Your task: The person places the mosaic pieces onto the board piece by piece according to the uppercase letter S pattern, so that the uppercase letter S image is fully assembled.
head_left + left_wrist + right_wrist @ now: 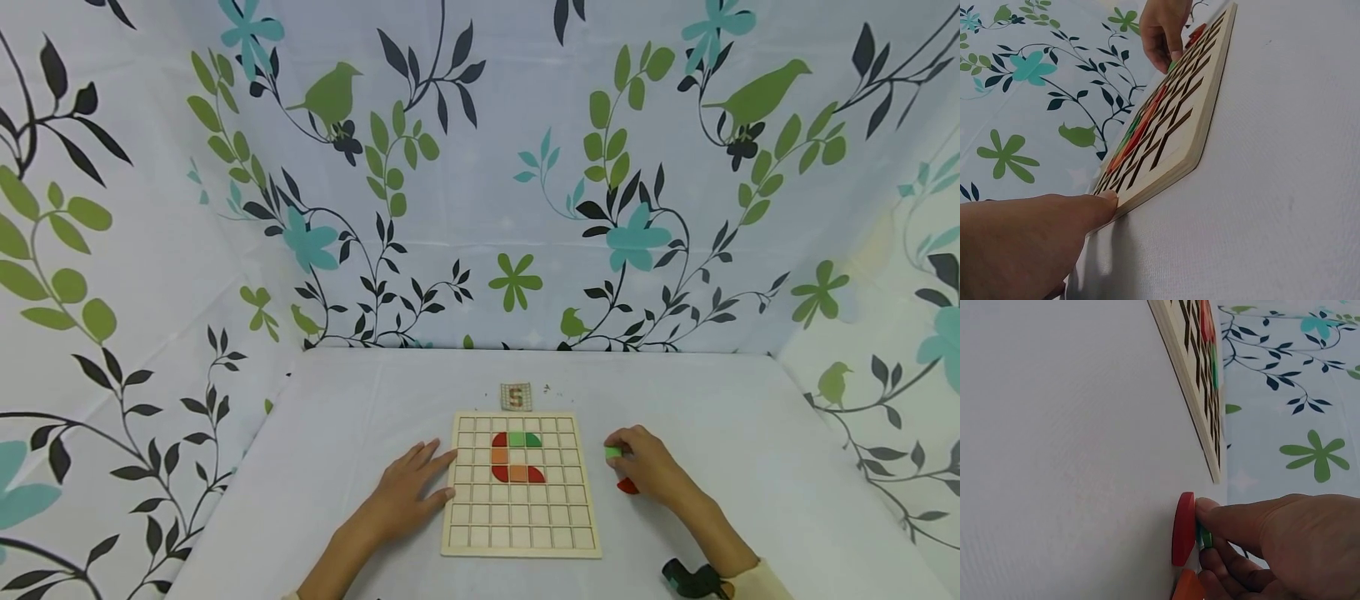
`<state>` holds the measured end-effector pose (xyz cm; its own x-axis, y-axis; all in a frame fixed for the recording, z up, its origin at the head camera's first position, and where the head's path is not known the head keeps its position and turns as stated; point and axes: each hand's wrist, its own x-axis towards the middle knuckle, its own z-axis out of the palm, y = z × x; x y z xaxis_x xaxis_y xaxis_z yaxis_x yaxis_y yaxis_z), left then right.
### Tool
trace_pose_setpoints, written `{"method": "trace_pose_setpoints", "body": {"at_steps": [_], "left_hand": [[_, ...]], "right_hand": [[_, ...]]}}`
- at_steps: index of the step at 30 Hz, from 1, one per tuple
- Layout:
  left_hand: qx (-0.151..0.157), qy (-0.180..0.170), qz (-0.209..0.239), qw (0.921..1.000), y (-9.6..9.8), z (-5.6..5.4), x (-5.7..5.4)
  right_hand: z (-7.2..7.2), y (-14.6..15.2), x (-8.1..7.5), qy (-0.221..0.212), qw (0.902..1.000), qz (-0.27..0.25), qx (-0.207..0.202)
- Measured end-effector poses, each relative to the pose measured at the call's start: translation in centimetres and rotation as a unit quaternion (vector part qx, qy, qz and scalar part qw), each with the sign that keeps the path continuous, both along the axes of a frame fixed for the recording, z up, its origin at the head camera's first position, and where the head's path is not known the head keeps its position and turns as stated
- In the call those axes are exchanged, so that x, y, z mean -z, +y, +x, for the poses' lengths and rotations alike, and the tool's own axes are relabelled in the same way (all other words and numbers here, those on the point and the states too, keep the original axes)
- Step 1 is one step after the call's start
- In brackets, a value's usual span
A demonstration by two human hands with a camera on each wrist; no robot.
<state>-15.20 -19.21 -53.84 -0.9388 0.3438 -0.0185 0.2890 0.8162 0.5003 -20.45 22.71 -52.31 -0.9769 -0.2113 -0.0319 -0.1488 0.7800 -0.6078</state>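
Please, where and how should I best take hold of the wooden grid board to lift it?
Probably by the left and right outer edges of the wooden grid board, coming from both sides and keeping it level: it lies flat, with a plain rim clear of the coloured pieces in the grid. The left hand touches the left edge.
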Motion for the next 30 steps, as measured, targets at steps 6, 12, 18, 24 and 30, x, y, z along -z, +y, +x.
{"method": "trace_pose_setpoints", "body": {"at_steps": [6, 12, 18, 24, 30], "left_hand": [[0.001, -0.001, 0.0, 1.0, 0.0, 0.0, 0.1], [0.0, 0.002, 0.001, 1.0, 0.0, 0.1, -0.1], [-0.001, -0.005, 0.004, 1.0, 0.0, 0.1, 0.1], [-0.002, -0.002, 0.006, 1.0, 0.0, 0.1, 0.0], [0.0, 0.0, 0.006, 1.0, 0.0, 0.0, -0.1]], "right_hand": [[0.6, -1.3, -0.7, -0.003, 0.9998, -0.018, -0.011], [1.3, -3.3, -1.1, 0.006, 0.9994, -0.028, -0.017], [2.1, -5.7, -1.1, -0.002, 0.9985, -0.048, -0.026], [3.2, -7.3, -0.8, -0.001, 0.9938, -0.079, -0.078], [3.8, -8.4, -0.3, 0.003, 0.9875, -0.089, -0.13]]}}
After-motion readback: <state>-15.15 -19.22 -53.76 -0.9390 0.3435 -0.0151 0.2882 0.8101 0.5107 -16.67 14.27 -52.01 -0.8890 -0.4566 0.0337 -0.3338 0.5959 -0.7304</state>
